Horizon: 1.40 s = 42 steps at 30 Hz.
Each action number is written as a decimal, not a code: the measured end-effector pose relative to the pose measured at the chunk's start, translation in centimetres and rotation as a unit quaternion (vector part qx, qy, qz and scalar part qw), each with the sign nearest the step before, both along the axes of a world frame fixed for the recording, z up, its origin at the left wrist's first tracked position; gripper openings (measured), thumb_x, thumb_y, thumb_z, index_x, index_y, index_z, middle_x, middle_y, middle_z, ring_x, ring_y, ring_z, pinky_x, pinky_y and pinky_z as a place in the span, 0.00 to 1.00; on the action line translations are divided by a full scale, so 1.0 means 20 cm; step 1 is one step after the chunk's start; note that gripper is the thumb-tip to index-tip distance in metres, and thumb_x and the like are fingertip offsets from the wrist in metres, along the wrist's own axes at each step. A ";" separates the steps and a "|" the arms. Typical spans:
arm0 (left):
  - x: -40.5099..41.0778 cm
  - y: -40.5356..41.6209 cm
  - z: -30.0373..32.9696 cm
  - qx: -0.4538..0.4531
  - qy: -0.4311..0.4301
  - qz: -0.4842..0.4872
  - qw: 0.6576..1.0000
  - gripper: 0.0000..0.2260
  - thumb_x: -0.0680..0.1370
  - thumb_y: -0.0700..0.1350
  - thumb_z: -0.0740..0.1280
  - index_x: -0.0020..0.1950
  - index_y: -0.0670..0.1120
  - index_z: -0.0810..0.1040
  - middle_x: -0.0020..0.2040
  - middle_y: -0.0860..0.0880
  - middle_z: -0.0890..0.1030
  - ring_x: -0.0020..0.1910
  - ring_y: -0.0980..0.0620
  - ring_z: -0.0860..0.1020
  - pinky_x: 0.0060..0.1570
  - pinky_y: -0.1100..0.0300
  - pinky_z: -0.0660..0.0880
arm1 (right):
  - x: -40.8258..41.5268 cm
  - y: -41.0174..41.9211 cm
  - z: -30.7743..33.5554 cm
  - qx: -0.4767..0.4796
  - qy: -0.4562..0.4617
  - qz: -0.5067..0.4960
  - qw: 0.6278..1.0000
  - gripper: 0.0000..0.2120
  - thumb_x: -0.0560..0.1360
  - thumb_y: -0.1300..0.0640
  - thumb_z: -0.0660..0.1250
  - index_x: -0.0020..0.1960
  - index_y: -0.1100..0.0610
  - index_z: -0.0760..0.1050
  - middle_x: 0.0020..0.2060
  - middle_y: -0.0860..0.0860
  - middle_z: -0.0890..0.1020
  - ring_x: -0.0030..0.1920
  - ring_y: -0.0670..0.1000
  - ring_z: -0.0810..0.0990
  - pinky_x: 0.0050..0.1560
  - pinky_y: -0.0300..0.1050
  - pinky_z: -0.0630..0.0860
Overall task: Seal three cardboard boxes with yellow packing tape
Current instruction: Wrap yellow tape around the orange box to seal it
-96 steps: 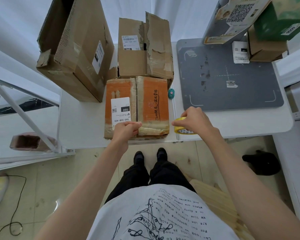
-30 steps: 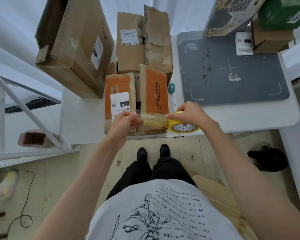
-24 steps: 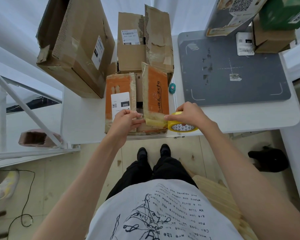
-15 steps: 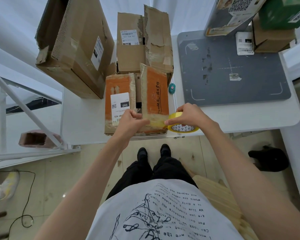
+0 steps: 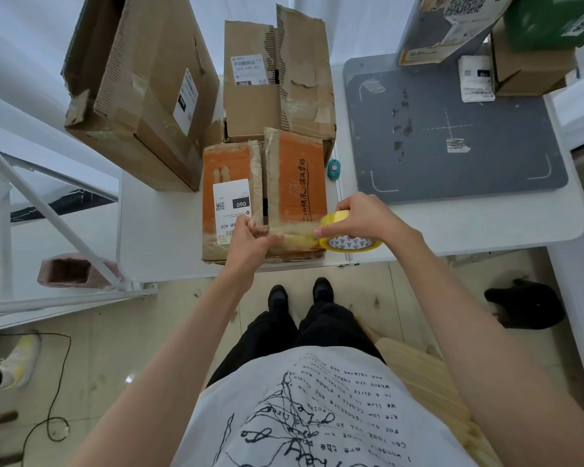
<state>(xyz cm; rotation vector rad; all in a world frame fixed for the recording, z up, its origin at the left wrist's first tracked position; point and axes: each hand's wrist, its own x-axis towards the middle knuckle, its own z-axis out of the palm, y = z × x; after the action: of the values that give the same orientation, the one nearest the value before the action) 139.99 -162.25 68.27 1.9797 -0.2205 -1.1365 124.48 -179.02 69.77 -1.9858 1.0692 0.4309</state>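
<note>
An orange cardboard box (image 5: 295, 176) with a white label lies at the near edge of the white table (image 5: 159, 227); its right flap stands slightly raised, leaving a gap at the seam. My right hand (image 5: 361, 217) grips a roll of yellow packing tape (image 5: 348, 235) just right of the box's near end. My left hand (image 5: 248, 235) pinches the free end of the tape strip (image 5: 295, 235), which is stretched between both hands over the box's near end. Behind it stands a brown box (image 5: 270, 82) with torn flaps, and a large brown box (image 5: 149, 82) leans at the left.
A small teal cutter (image 5: 333, 169) lies right of the orange box. A grey mat (image 5: 452, 129) covers the table's right part, with stacked parcels (image 5: 526, 45) behind it. A white metal frame (image 5: 48, 210) is at the left; a black object (image 5: 526, 306) lies on the floor.
My left hand took hold of the tape end and drew it leftward from the roll; the strip between my hands has grown longer. The orange box's right flap has lifted slightly.
</note>
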 end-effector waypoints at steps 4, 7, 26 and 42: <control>-0.02 0.00 -0.02 0.000 -0.014 0.024 1.000 0.22 0.74 0.32 0.72 0.43 0.51 0.60 0.43 0.51 0.70 0.47 0.50 0.73 0.54 0.51 0.78 | 0.01 0.00 0.01 0.000 -0.006 -0.004 1.000 0.28 0.67 0.36 0.77 0.50 0.60 0.81 0.43 0.56 0.84 0.42 0.52 0.82 0.44 0.50 0.81; -0.03 -0.01 -0.02 0.000 -0.034 0.030 0.999 0.22 0.73 0.27 0.69 0.43 0.50 0.60 0.45 0.50 0.73 0.47 0.50 0.75 0.49 0.54 0.78 | 0.02 -0.01 0.01 0.003 -0.009 -0.002 1.000 0.25 0.67 0.36 0.77 0.50 0.57 0.80 0.40 0.52 0.82 0.41 0.49 0.81 0.41 0.45 0.79; 0.06 0.01 0.02 0.045 -0.036 -0.085 0.995 0.23 0.69 0.37 0.80 0.48 0.49 0.67 0.54 0.49 0.76 0.55 0.46 0.79 0.59 0.43 0.78 | -0.02 -0.04 -0.04 -0.016 0.014 0.003 1.000 0.25 0.67 0.34 0.76 0.50 0.53 0.77 0.39 0.48 0.78 0.46 0.49 0.79 0.43 0.44 0.76; 0.12 0.03 0.05 0.024 0.120 0.045 0.991 0.14 0.76 0.41 0.75 0.55 0.32 0.81 0.50 0.41 0.86 0.49 0.46 0.86 0.51 0.58 0.83 | -0.04 -0.07 -0.10 -0.047 0.058 0.011 0.997 0.28 0.72 0.33 0.72 0.53 0.58 0.82 0.38 0.52 0.84 0.38 0.49 0.83 0.47 0.50 0.82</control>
<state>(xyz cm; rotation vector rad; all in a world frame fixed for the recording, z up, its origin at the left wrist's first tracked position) 142.42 -161.69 69.30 1.8549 0.0220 -1.3175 123.71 -180.38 67.80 -2.0784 1.1595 0.5222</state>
